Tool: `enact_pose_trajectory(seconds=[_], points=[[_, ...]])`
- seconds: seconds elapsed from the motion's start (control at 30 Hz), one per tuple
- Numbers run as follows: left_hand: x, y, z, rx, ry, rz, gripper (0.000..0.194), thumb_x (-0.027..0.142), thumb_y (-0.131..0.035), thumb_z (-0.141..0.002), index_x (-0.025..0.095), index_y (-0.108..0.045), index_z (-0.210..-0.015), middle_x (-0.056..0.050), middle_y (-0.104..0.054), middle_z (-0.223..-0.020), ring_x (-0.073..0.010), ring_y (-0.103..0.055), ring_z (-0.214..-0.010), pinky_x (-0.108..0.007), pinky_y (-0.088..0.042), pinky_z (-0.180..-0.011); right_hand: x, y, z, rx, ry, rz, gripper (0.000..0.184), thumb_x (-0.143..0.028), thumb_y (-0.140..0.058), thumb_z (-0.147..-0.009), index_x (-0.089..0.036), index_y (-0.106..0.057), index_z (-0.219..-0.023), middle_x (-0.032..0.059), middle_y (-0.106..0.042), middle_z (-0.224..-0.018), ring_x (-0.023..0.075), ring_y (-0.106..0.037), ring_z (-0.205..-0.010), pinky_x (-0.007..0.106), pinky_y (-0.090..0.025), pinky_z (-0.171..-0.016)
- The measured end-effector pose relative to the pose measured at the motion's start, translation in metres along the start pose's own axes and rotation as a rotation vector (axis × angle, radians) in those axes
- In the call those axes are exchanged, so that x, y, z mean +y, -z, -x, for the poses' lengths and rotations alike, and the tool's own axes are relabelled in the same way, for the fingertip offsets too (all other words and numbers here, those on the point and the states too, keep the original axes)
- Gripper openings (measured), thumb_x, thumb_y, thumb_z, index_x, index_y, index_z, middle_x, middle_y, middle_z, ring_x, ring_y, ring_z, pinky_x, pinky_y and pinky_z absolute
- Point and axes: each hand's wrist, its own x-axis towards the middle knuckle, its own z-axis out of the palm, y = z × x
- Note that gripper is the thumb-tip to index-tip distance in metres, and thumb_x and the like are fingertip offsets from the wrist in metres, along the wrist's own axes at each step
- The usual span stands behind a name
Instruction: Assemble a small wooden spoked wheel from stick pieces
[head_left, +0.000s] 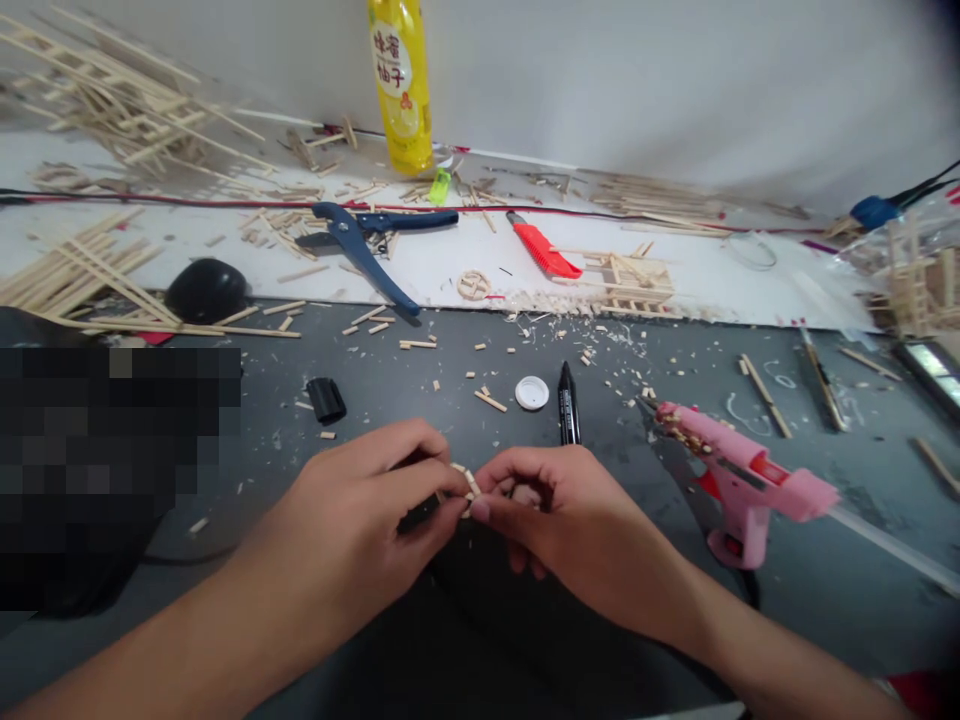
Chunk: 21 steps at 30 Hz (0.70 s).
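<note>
Pinching together, the left hand (360,510) and right hand (559,515) close their fingers on a small wooden piece (466,483) just above the grey tabletop (420,400), near a black marker (568,405) and pink glue gun (739,480).

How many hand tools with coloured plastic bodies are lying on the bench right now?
3. A blue-handled cutter lies on the white board left of centre, a red utility knife lies right of it, and a pink glue gun stands on the grey mat beside the right hand. Clutter may hide others.
</note>
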Motion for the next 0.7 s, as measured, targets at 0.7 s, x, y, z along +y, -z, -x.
enact_pose_trajectory(seconds=[0.7], points=[[-0.025,0.016,-0.018,-0.202,0.196,-0.22,0.017,0.033,-0.059,-0.088,0.023,-0.071,-0.083,-0.001,-0.069,-0.081,-0.0177,-0.061,-0.07,-0.029,-0.042,-0.066,0.087,0.093,0.11,1.021,0.033,0.69,0.042,-0.061,-0.07,-0.082,-0.022,-0.061,-0.094,-0.0002,-0.065,-0.07,0.0208,-0.06,-0.06,0.032,-0.046,-0.058]])
